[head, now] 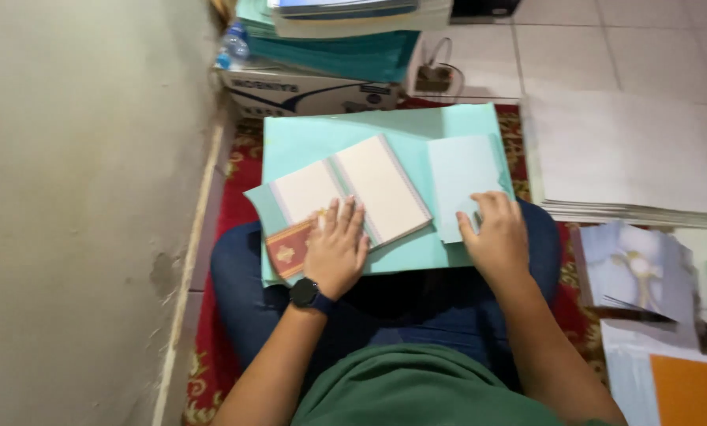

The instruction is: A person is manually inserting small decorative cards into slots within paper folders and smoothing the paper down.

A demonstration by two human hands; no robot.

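Note:
An open booklet (373,185) with cream pages lies on a stack of pale green sheets (330,134) across my lap. My left hand (336,246), with a black watch at the wrist, rests flat on the booklet's near edge, next to its red patterned cover (286,251). My right hand (497,237) presses on the lower corner of a separate pale blue-green sheet (460,177) to the right of the booklet; its fingers are bent against the paper.
A wall (85,197) runs along the left. Ahead stands a cardboard box (306,91) with teal and white paper stacks on it. A large white paper stack (618,154) lies on the tiled floor at right, with printed sheets (634,268) nearer. A red rug (231,189) lies underneath.

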